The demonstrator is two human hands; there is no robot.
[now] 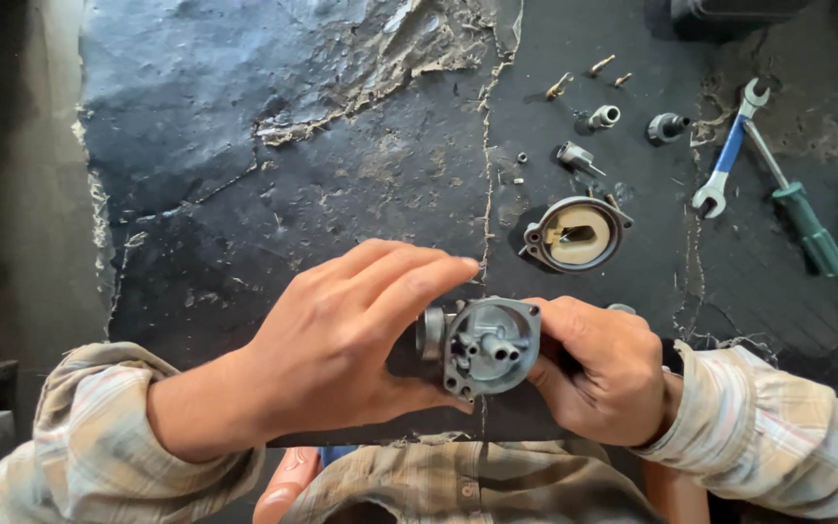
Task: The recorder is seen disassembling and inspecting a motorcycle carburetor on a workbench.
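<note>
We see a dark, cracked tabletop (pixel 293 184) that fills most of the view. Our left hand (pixel 341 340) reaches over from the left with the fingers stretched out, and it touches the side of a grey metal carburetor body (pixel 482 344). Our right hand (pixel 603 374) is closed around this body from the right and holds it just above the near edge of the tabletop. Farther away lies a round float bowl (pixel 577 234) with a pale inside. To the right are a blue wrench (pixel 726 150) and a green-handled screwdriver (pixel 805 221), touching each other. Small metal jets and screws (pixel 603 116) lie scattered above the bowl.
</note>
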